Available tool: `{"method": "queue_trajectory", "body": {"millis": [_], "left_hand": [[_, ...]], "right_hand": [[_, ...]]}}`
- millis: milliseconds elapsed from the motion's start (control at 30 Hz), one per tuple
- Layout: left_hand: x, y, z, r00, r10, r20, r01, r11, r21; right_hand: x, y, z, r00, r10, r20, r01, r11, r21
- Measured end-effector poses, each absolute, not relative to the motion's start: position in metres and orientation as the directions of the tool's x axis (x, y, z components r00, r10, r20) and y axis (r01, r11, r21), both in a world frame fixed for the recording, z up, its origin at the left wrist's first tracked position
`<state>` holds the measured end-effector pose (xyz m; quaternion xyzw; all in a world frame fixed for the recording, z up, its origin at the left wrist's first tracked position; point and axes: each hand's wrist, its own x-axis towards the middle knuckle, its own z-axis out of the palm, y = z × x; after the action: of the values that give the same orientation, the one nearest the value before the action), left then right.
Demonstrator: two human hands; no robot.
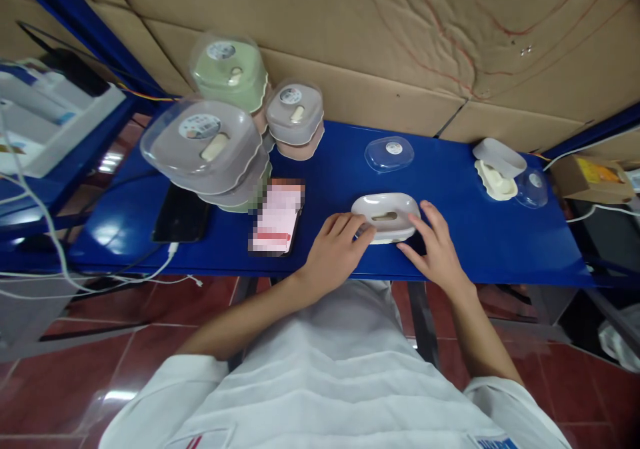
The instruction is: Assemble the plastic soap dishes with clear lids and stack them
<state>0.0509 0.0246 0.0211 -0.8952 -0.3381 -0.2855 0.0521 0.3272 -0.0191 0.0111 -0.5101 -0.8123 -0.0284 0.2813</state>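
Note:
A pale grey soap-dish base (pixel 386 214) with a beige insert lies near the front edge of the blue shelf-table (pixel 470 242). My left hand (pixel 336 249) touches its left end, and my right hand (pixel 434 246) touches its right end; both hold it between their fingers. A clear plastic lid (pixel 389 153) with a round sticker lies behind it, apart from both hands.
Stacked lidded soap boxes (pixel 210 144) in grey, green (pixel 229 70) and pink (pixel 295 117) stand at the left. A phone with a pink screen (pixel 277 217) and a dark phone (pixel 181 214) lie beside them. Loose box parts (pixel 500 169) sit at the right. Cardboard lines the back wall.

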Motion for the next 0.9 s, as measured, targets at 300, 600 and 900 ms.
{"method": "queue_trajectory", "body": {"millis": [300, 600, 900], "left_hand": [[0.042, 0.023, 0.014, 0.705, 0.565, 0.429, 0.577, -0.808, 0.118], [0.023, 0.014, 0.001, 0.671, 0.601, 0.434, 0.588, -0.788, 0.182], [0.019, 0.013, 0.004, 0.576, 0.660, 0.483, 0.579, -0.746, 0.329]], "right_hand": [[0.328, -0.015, 0.015, -0.476, 0.821, 0.314, 0.829, 0.538, -0.150], [0.343, 0.109, 0.022, -0.312, 0.904, 0.293, 0.903, 0.378, -0.202], [0.352, 0.079, 0.020, -0.325, 0.881, 0.343, 0.879, 0.415, -0.233]]}}
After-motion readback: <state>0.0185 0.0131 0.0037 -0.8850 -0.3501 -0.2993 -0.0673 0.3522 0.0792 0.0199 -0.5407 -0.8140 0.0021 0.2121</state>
